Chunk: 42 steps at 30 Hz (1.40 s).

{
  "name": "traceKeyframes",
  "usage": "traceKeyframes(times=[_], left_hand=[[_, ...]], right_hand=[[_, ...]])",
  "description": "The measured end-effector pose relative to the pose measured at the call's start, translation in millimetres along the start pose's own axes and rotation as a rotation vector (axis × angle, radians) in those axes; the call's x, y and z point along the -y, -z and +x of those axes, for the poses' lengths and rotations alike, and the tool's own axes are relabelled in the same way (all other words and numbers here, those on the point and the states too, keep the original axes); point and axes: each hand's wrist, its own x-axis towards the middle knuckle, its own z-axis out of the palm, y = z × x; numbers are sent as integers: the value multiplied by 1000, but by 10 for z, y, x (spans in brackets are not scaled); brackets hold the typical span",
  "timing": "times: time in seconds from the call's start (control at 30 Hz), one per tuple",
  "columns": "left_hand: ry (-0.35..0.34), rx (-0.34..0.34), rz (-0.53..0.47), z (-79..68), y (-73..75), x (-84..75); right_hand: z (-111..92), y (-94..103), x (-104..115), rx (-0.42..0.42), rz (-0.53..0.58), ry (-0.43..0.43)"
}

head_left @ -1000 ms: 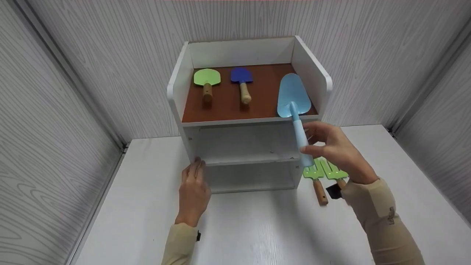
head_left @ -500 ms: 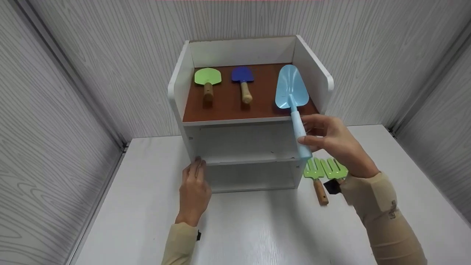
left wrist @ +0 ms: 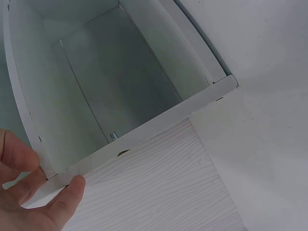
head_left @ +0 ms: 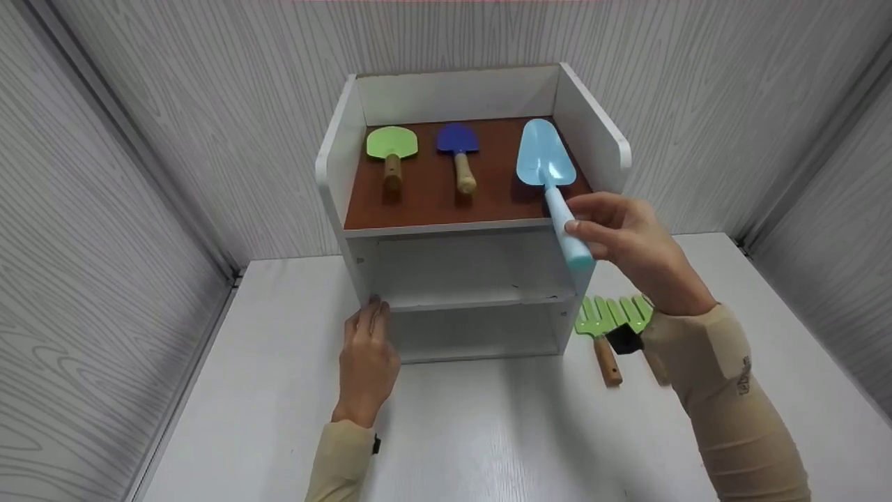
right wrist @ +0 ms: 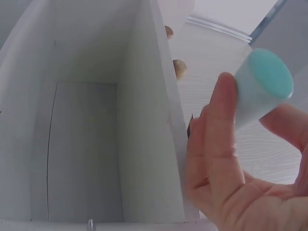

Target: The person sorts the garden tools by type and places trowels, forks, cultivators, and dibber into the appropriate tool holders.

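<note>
My right hand point(head_left: 637, 247) pinches the handle of a light blue garden trowel point(head_left: 545, 153) between thumb and fingers. The trowel's blade is over the right part of the shelf unit's point(head_left: 453, 227) brown top, its handle sticking out past the front edge; whether the blade touches the top I cannot tell. In the right wrist view the handle's turquoise end point(right wrist: 272, 72) faces the camera. My left hand point(head_left: 366, 362) grips the front edge of the unit's left side panel point(left wrist: 139, 132), thumb on one side and fingers on the other.
On the brown top lie a green shovel point(head_left: 392, 143) with a wooden handle and a blue shovel point(head_left: 457, 138) with a pale wooden handle. Two green hand forks point(head_left: 592, 326) lie on the white table right of the unit, partly hidden by my right arm. Grey wood-grain walls surround the table.
My right hand has carried the trowel forward and slightly left, so its blade sits farther in over the brown top. The left hand has stayed in place.
</note>
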Motion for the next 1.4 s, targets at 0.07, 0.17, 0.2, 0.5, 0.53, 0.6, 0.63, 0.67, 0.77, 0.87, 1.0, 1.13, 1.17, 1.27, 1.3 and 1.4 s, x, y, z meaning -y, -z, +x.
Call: traceKeyframes(times=[0.07,0.17,0.2,0.5,0.53,0.6,0.63,0.67,0.77,0.87,1.0,1.13,1.17,1.27,1.3,1.4], left_hand=[[1,2,2,4,2,-2],[2,8,6,1,-1,-5],[3,10,6,-3,-3,-7],[10,25,11,-40,-10,-5],[13,27,14,-43,-5,-5],[17,31,17,-44,0,-5],[17,35,17,-43,3,-7],[17,39,15,-38,5,-8],[17,42,8,-21,7,-12],[22,42,2,-11,16,-15],[30,33,-1,-2,23,-7],[24,17,1,20,20,-3],[21,13,1,23,17,-4],[14,6,6,27,8,-8],[11,4,7,25,5,-9],[7,4,7,16,3,-4]], right_hand=[[37,-14,46,-14,10,-5],[95,-44,105,-38,-9,-24],[110,-55,124,-45,-28,-29],[275,-146,267,-55,-181,-35],[299,-160,276,-56,-192,-34],[348,-190,287,-65,-212,-39],[374,-205,289,-73,-223,-47],[400,-218,291,-84,-239,-53],[491,-243,298,-121,-303,-65],[591,-251,309,-171,-369,-55],[698,-261,336,-215,-414,-44],[749,-285,386,-249,-476,-59],[759,-291,395,-259,-499,-62],[796,-313,403,-298,-568,-55],[812,-321,399,-308,-587,-47],[854,-363,380,-347,-641,0]])
